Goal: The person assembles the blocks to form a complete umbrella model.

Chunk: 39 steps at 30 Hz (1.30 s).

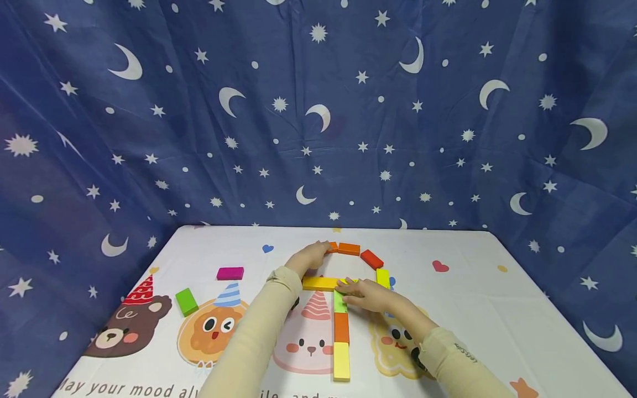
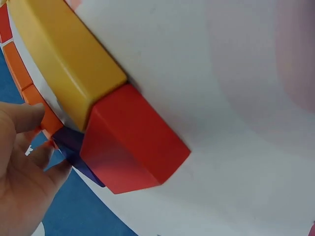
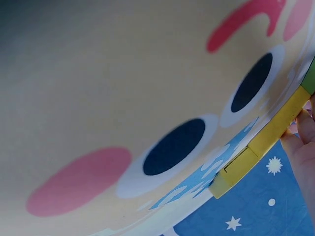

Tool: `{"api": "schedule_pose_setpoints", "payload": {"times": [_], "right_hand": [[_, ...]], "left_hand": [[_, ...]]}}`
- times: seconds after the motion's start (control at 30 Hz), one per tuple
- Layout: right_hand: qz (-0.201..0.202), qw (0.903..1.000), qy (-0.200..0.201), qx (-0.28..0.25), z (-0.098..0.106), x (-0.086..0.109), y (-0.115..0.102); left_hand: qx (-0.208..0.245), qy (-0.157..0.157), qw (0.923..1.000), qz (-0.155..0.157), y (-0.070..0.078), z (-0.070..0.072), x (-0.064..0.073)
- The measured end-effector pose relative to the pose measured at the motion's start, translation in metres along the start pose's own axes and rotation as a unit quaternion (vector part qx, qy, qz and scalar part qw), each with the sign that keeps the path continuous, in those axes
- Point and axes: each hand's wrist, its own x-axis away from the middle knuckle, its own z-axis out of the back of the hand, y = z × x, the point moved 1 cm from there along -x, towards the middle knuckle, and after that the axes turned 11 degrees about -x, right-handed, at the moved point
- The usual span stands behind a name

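Note:
At the upper left of a block arch, my left hand (image 1: pixel 309 257) pinches an orange block (image 2: pixel 45 117) between thumb and fingertips. Beside it lie a dark purple block (image 2: pixel 71 142) and a red block (image 2: pixel 135 140), which the left arm hides in the head view. My right hand (image 1: pixel 370 296) rests its fingers on the yellow row (image 1: pixel 318 283) across the arch, near the top of a column. That column runs toward me: light green (image 1: pixel 340 302), orange (image 1: pixel 341 328), pale yellow (image 1: pixel 341 362). In the right wrist view, fingers (image 3: pixel 295 140) touch the yellow row's far side.
The arch continues right with another orange block (image 1: pixel 349 249), a red one (image 1: pixel 371 259) and a yellow one (image 1: pixel 382 276). A magenta block (image 1: pixel 230 273) and a green block (image 1: pixel 186 302) lie apart at left. Behind the printed tablecloth (image 1: pixel 497 331) hangs a blue starry curtain (image 1: pixel 278 72).

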Motion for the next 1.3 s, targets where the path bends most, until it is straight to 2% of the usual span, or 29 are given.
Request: {"api": "schedule_pose_setpoints", "payload": {"times": [0.2, 0.4, 0.53, 0.77, 0.93, 1.0, 1.07, 1.17, 1.23, 1.3], "right_hand": [[0.0, 1.0, 0.004, -0.002, 0.0, 0.001, -0.001], [-0.001, 1.0, 0.0, -0.002, -0.001, -0.001, 0.0], [-0.004, 1.0, 0.001, -0.005, -0.001, -0.001, 0.0], [0.003, 1.0, 0.002, 0.0, 0.001, 0.001, -0.001], [0.001, 1.0, 0.002, -0.002, 0.001, 0.002, 0.0], [0.002, 1.0, 0.004, 0.0, 0.002, 0.002, 0.0], [0.003, 1.0, 0.004, -0.002, 0.002, 0.002, 0.0], [0.002, 1.0, 0.002, -0.008, 0.001, 0.001, 0.001], [-0.001, 0.9999, 0.0, -0.013, 0.0, 0.0, 0.0], [-0.005, 0.9999, -0.002, -0.013, 0.0, 0.0, 0.0]], "left_hand": [[0.005, -0.023, 0.9997, 0.009, 0.001, 0.0, 0.0], [-0.081, -0.037, 0.9959, -0.015, 0.004, 0.001, 0.005], [-0.112, -0.039, 0.9928, -0.019, 0.005, 0.0, 0.005], [-0.143, -0.037, 0.989, 0.008, 0.01, -0.003, 0.002], [-0.127, -0.037, 0.9907, 0.029, 0.015, -0.002, 0.0], [-0.117, -0.024, 0.9923, 0.033, 0.016, 0.0, -0.001], [-0.112, 0.004, 0.993, 0.036, 0.016, 0.001, -0.004], [-0.1, 0.074, 0.9914, 0.04, 0.015, 0.002, -0.008], [-0.091, 0.121, 0.9876, 0.042, 0.013, 0.001, -0.012], [-0.085, 0.155, 0.9833, 0.044, 0.011, -0.001, -0.016]]}}
